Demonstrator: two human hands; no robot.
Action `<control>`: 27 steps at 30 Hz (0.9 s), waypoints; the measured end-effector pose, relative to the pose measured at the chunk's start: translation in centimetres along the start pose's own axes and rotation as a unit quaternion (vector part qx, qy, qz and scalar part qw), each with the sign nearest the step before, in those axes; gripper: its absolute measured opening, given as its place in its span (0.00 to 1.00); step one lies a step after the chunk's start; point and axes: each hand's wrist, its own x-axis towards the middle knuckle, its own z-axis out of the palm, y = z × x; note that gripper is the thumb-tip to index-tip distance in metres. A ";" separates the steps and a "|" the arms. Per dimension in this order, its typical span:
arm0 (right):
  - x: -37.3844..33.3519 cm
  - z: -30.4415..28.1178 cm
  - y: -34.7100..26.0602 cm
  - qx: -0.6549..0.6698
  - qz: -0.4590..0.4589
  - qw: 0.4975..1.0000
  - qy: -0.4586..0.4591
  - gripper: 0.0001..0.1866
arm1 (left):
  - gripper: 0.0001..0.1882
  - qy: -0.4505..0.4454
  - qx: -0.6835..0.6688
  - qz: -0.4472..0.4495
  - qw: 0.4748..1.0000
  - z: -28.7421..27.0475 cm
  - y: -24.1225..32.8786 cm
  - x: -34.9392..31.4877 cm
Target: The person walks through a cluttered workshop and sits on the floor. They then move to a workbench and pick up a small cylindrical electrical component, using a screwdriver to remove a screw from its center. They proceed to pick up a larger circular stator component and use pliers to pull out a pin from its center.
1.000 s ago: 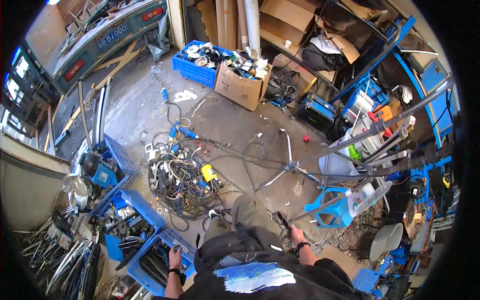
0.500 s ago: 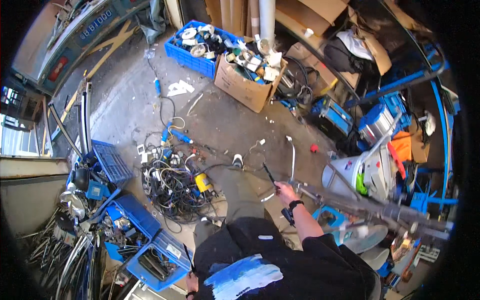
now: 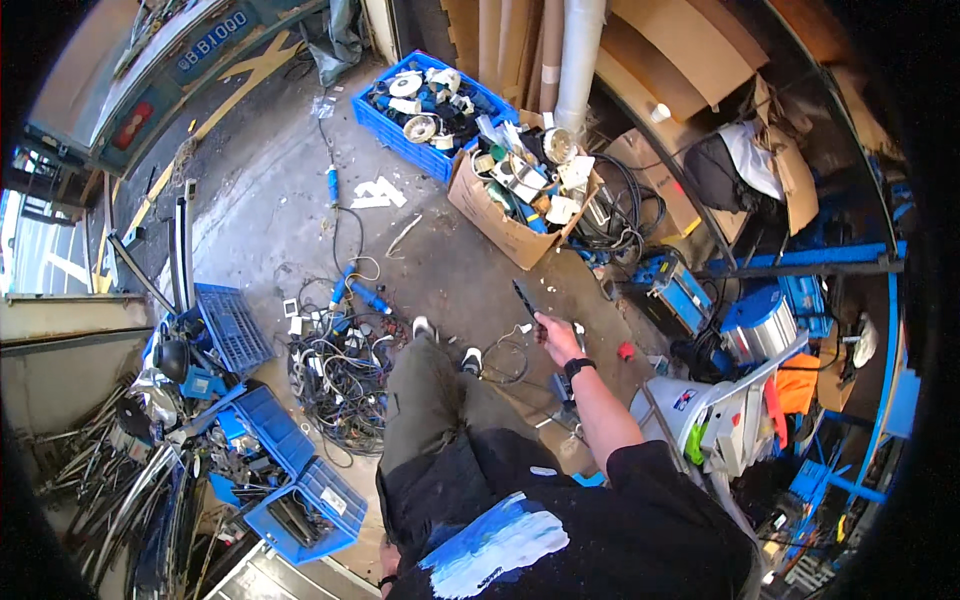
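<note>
I observe the right hand, fingers curled closed around a dark slim object, between the cardboard box and the person. Left hand well back from box, partly hidden; finger state cannot be told. Cable heap: left of box.

Your shirt is hiding part of your left hand, leaving its grip unreadable. The slim dark object in your right hand is showing too small to identify, your trouser leg is covering some tangled cables, and the view's rim is cutting off the vehicle.
</note>
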 end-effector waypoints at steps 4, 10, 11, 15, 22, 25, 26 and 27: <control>3.8 2.4 -5.4 0.022 0.011 1.000 -0.007 0.11 | 0.17 -0.010 0.002 0.001 1.000 2.1 5.1 2.8; 10.3 5.4 -12.9 -0.023 0.000 0.999 0.027 0.11 | 0.17 0.007 -0.045 0.058 0.997 0.9 17.7 11.7; 11.4 5.3 -13.4 -0.012 0.011 0.999 0.045 0.11 | 0.17 0.008 -0.044 0.073 0.996 -1.3 21.1 13.6; 16.9 7.3 -15.0 -0.034 0.028 0.995 0.089 0.12 | 0.17 0.047 -0.230 0.073 0.969 -5.7 29.5 14.5; 24.8 9.1 -17.8 -0.100 0.108 0.987 0.070 0.12 | 0.16 0.144 -0.125 0.031 0.981 -4.1 32.2 7.3; 28.7 10.2 -19.5 -0.137 0.100 0.984 0.058 0.09 | 0.17 0.114 -0.101 -0.064 0.986 2.2 31.4 2.7; 29.1 10.1 -19.0 -0.145 0.105 0.982 0.055 0.08 | 0.17 0.088 -0.097 -0.083 0.988 3.4 29.1 1.4; 29.0 9.1 -18.1 -0.151 0.112 0.981 0.055 0.07 | 0.17 0.058 -0.095 -0.101 0.989 4.2 27.2 0.1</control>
